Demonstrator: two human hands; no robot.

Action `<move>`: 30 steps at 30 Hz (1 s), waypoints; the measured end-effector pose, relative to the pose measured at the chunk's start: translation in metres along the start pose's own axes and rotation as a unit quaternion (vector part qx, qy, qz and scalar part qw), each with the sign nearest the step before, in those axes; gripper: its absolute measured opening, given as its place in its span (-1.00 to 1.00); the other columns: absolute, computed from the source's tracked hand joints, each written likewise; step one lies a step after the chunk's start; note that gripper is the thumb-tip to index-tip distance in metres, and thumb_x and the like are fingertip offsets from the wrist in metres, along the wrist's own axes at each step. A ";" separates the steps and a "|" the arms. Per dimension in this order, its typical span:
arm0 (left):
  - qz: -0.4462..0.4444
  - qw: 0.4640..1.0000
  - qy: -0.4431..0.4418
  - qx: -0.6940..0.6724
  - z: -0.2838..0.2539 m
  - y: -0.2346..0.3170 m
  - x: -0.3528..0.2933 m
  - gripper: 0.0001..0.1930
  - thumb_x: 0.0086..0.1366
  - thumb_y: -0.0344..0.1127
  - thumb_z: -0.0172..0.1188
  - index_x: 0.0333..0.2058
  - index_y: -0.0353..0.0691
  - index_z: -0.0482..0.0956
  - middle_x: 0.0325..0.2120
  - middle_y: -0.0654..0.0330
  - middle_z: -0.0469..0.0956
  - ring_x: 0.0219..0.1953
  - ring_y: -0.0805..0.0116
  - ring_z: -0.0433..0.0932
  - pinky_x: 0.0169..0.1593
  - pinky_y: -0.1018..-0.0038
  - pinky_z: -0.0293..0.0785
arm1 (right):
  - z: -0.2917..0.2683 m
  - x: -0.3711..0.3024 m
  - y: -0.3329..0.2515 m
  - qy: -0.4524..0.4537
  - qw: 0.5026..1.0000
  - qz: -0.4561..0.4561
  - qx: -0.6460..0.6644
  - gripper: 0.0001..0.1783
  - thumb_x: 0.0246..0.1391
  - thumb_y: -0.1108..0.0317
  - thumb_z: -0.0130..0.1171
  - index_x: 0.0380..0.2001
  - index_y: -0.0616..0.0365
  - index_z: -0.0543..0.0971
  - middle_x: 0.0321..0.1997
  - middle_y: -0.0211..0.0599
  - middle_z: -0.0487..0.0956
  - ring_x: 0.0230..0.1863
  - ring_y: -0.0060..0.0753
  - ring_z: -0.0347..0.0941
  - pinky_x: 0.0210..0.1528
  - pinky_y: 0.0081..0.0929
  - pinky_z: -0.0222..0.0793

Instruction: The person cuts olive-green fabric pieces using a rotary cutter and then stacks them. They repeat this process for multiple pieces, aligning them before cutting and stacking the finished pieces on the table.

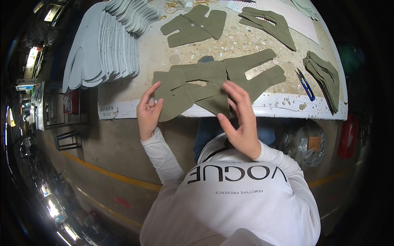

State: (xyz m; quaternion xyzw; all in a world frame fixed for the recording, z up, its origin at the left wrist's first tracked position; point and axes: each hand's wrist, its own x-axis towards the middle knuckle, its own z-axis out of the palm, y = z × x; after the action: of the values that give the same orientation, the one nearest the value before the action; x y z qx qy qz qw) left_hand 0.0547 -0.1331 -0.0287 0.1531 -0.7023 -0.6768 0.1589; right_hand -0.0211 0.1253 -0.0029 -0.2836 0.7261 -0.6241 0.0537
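Note:
A flat olive-green cut-out piece (180,100) with slots and a rounded lower edge lies at the near table edge, its front part reaching over it. My left hand (148,112) holds its left edge, thumb over the front and index finger stretched up along the side. By the thumb sits a tiny white tag (155,101). My right hand (243,123) is at the piece's right edge, its fingertips against the upper part and its thumb at the lower corner. Just behind the right hand lies another olive forked piece (254,76), partly covered.
Tall stacks of light grey cut pieces (102,53) stand on the left of the table (123,92). More olive pieces (197,25) lie at the back, with an olive stack (324,78) on the right. Blue-handled thread snips (305,86) lie near that stack. Small paper tags are scattered about.

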 end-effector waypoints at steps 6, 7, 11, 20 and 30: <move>0.094 0.991 0.085 -0.050 -0.007 0.019 -0.022 -0.50 0.23 -0.67 0.02 0.18 -0.51 0.32 0.13 -0.05 0.41 0.01 0.38 0.52 0.08 0.52 0.41 | -0.008 0.020 0.019 0.006 0.980 0.148 0.130 -0.20 0.01 0.62 0.22 0.34 0.06 0.22 0.08 -0.08 0.41 -0.22 -0.55 0.51 -0.15 -0.62 0.49; 0.105 0.987 0.107 -0.061 -0.011 0.026 -0.027 -0.51 0.23 -0.65 0.01 0.18 -0.52 0.31 0.13 -0.08 0.41 0.04 0.33 0.50 0.12 0.48 0.39 | -0.009 0.025 0.024 0.002 0.986 0.123 0.112 -0.19 0.00 0.62 0.22 0.34 0.05 0.23 0.05 -0.08 0.42 -0.27 -0.55 0.51 -0.17 -0.62 0.49; 0.134 0.978 0.143 -0.072 -0.027 0.050 -0.047 -0.51 0.24 -0.59 -0.02 0.18 -0.54 0.30 0.14 -0.15 0.38 0.14 0.19 0.44 0.22 0.36 0.32 | -0.004 0.039 0.031 0.012 0.993 0.088 0.081 -0.26 0.00 0.60 0.22 0.29 0.04 0.30 -0.07 -0.09 0.47 -0.33 -0.53 0.53 -0.22 -0.62 0.49; 0.130 0.973 0.181 -0.066 -0.051 0.061 -0.071 -0.50 0.28 -0.60 -0.07 0.22 -0.53 0.23 0.16 -0.17 0.35 0.15 0.16 0.43 0.21 0.34 0.37 | -0.075 0.043 0.018 -0.041 0.998 -0.007 -0.042 -0.60 0.07 0.57 0.08 0.01 0.14 0.59 -0.05 -0.24 0.54 -0.26 -0.56 0.48 -0.16 -0.59 0.44; 0.104 0.994 -0.028 -0.028 0.018 0.087 -0.013 -0.47 0.18 -0.58 0.00 0.17 -0.59 0.30 0.17 -0.15 0.35 0.15 0.20 0.44 0.22 0.33 0.35 | -0.124 0.006 0.060 -0.007 0.977 0.134 -0.166 -0.60 0.23 0.47 0.07 0.14 0.22 0.48 -0.28 -0.38 0.47 -0.25 -0.63 0.33 -0.16 -0.70 0.25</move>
State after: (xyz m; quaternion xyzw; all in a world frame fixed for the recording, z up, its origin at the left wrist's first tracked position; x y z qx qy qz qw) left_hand 0.0585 -0.1083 0.0575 0.0560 -0.6990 -0.6804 0.2128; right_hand -0.1002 0.2352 -0.0310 -0.1931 0.8506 -0.4799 0.0944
